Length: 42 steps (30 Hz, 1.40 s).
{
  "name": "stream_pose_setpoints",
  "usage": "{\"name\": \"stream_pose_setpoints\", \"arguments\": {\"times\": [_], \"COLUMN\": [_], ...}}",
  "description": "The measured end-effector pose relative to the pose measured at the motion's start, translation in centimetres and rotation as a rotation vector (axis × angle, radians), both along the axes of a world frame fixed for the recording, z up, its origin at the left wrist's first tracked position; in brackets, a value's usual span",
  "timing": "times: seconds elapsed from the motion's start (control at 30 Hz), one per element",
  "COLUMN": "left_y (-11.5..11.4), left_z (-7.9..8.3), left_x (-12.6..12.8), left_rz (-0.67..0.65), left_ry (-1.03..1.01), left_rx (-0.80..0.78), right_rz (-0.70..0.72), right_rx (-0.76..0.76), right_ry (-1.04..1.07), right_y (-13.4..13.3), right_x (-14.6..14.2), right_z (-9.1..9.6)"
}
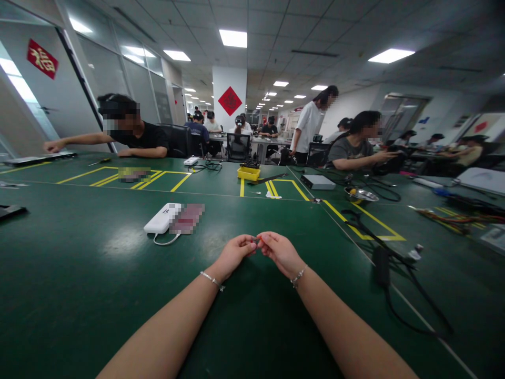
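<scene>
My left hand [236, 255] and my right hand [281, 253] meet fingertip to fingertip over the green table [252, 310]. Both are closed in a pinch. Between the fingers of the right one shows a small orange piece [260, 240], too small to name. At the left fingertips there is a tiny dark or reddish bit that I cannot make out. A silver bracelet circles each wrist. Left of my hands lies a white power bank [162, 218] marked 15, its short white cable running to a blurred phone-like slab [187, 218].
A black cable with an adapter [381, 266] trails along the right side. Farther back are a yellow tray [248, 172], a grey box [317, 182], a metal dish [361, 194] and yellow tape outlines. Several people sit or stand beyond.
</scene>
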State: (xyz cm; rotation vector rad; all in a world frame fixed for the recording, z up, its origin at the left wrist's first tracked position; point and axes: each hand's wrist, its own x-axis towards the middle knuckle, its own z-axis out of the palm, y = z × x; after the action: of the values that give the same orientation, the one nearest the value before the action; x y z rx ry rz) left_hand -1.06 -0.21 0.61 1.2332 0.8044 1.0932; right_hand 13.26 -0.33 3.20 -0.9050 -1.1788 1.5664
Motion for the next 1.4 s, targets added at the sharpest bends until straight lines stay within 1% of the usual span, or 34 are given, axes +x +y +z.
{"name": "stream_pose_setpoints", "arguments": {"times": [0.27,0.47,0.57,0.7,0.8,0.93,1.1,1.4], "left_y": [0.2,0.2,0.0,-0.1,0.1,0.3,0.3,0.0], "left_z": [-0.6,-0.5,-0.1,0.3,-0.1,-0.6,-0.6,-0.1], "left_x": [0.0,0.0,0.0,0.1,0.1,0.1,0.1,0.3], "left_rz": [0.055,0.07,0.062,0.015,0.0,0.015,-0.01,0.019], "left_ry": [-0.046,-0.019,0.011,0.028,0.016,0.004,0.013,0.03], "left_rx": [0.03,0.031,0.023,0.021,-0.024,-0.064,-0.049,-0.021], "right_rz": [-0.048,-0.062,-0.055,-0.034,-0.047,-0.059,-0.042,-0.035], "right_rx": [-0.028,-0.023,-0.015,-0.021,-0.017,-0.014,-0.04,-0.062], "right_ry": [-0.001,-0.005,0.0,0.03,0.029,0.033,0.075,0.126], "right_y": [0.5,0.4,0.4,0.4,0.5,0.5,0.6,1.0], "right_x": [0.4,0.3,0.2,0.2,0.3,0.5,0.6,0.7], "right_z": [-0.6,-0.4,-0.4,-0.6,-0.8,-0.9,-1.0,-1.3]}}
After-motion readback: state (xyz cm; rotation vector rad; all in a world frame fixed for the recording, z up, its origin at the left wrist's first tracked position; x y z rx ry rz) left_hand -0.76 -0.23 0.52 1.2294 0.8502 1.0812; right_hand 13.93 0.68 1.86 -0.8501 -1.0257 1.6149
